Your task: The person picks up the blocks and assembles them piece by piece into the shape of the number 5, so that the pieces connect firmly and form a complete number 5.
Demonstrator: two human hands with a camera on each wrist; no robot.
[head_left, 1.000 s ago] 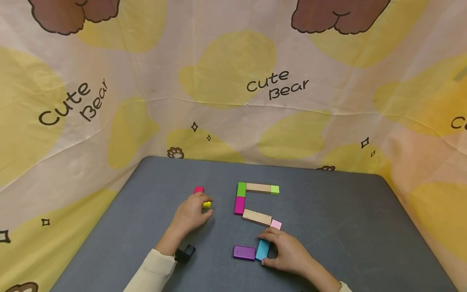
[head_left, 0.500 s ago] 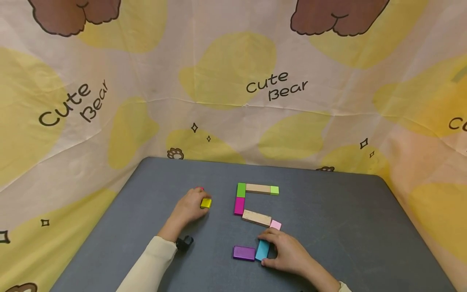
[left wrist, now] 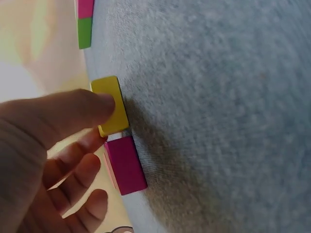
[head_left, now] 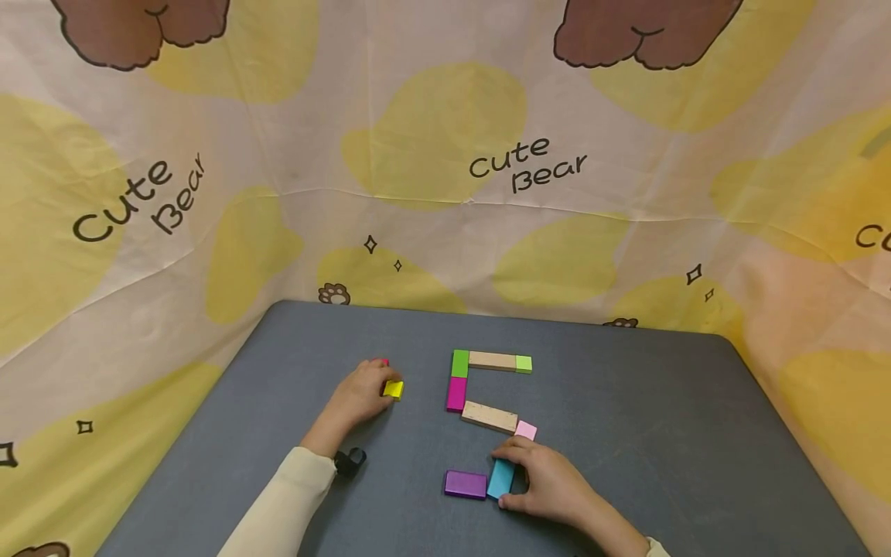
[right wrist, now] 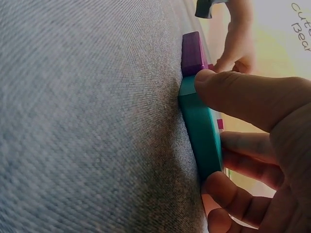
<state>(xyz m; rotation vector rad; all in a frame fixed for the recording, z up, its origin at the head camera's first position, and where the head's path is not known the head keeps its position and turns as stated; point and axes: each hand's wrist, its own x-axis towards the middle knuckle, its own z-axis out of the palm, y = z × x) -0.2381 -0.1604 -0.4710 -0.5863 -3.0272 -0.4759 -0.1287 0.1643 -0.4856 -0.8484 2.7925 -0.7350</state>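
Note:
My left hand (head_left: 358, 394) pinches a small yellow block (left wrist: 111, 109) between its thumb and index finger. A magenta block (left wrist: 125, 165) stands close beside the yellow one in the left wrist view. From the head, only a red-pink sliver shows behind my left fingers. On the right, my right hand (head_left: 553, 481) holds a blue block (head_left: 501, 477), thumb at the near end and fingers at the far end. This blue block lies aslant, its near end right at a purple block (head_left: 465, 484). A light pink block (head_left: 526, 429) lies just beyond the right fingertips.
Farther back on the grey table (head_left: 626, 410), a green block (head_left: 460, 363), a magenta block (head_left: 455, 394) and two wooden blocks (head_left: 492, 360) (head_left: 490, 415) form a bent line. A light green block (head_left: 524, 363) ends the upper row. A printed cloth (head_left: 445, 170) hangs around the table.
My left hand has closed its thumb and finger on the yellow block, which has tilted slightly. Its forearm has drawn a little leftward. The right hand and the blue block have stayed put.

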